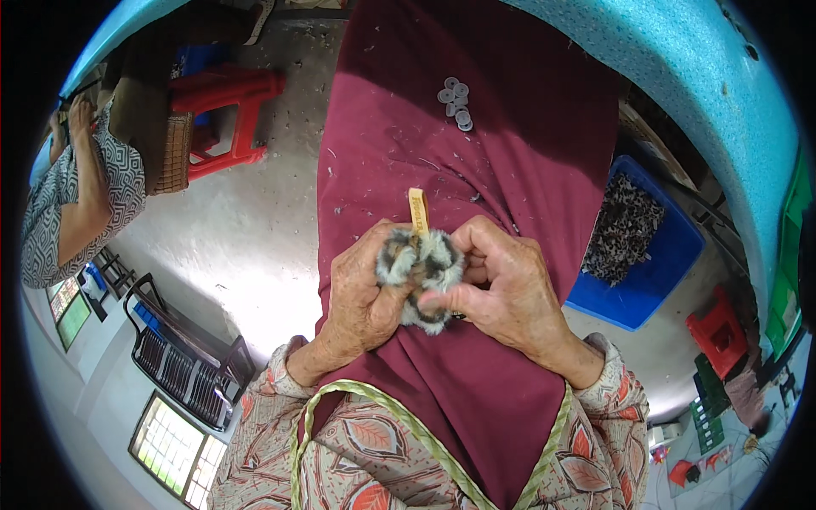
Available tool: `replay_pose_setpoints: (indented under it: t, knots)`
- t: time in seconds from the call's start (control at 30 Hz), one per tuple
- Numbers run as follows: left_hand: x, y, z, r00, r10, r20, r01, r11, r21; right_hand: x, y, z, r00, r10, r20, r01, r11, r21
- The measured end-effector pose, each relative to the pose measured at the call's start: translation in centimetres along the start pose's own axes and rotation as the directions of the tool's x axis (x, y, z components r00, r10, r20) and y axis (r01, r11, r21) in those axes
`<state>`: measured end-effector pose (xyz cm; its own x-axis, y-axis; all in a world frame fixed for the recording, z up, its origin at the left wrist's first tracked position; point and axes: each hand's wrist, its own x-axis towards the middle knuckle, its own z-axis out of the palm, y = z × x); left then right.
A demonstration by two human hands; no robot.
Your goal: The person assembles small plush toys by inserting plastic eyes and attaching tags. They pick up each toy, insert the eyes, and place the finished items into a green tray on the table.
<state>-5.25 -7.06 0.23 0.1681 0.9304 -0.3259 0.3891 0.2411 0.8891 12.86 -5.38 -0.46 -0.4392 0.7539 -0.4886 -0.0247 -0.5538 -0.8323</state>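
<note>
A small fluffy plush piece (pixel 442 257) in grey, white and black is held over my lap. A yellowish fabric tag (pixel 418 210) stands up from its far side. My left hand (pixel 359 287) is closed on the plush's left side, its thumb pressed into the fur. From the right, my right hand (pixel 517 287) pinches the plush between its thumb and curled fingers; whether those fingers hold anything smaller is hidden. Beneath both hands a maroon cloth (pixel 382 157) covers my lap. Farther out on it lies a cluster of several whitish plastic discs (pixel 462 117).
At right, a blue bin (pixel 680 255) contains black-and-white fluffy pieces (pixel 625 225). A speckled blue surface (pixel 688 72) curves along the upper right. Red plastic stools (pixel 242 123) stand on both sides. At far left is another person (pixel 89 183), above a dark chair (pixel 183 374).
</note>
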Motion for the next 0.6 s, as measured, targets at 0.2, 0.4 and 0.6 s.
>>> replay_pose_setpoints:
  t: [0.2,0.4,0.6]
  knots:
    - [-0.8,-1.7,0.5,0.976,-0.215,0.03,0.213,0.922,-0.324,1.1,2.0,0.7,0.983,-0.177,-0.055,0.163,0.967,-0.197]
    - [-0.3,-2.3,0.7,0.937,-0.339,0.084,0.336,0.806,-0.488,2.5,2.2,-0.1,0.996,-0.09,0.008,0.089,0.969,-0.23]
    - [0.6,-1.8,-0.1,0.855,-0.454,0.252,0.477,0.494,-0.727,3.2,3.0,-1.7,0.995,0.043,0.091,-0.069,0.953,0.297]
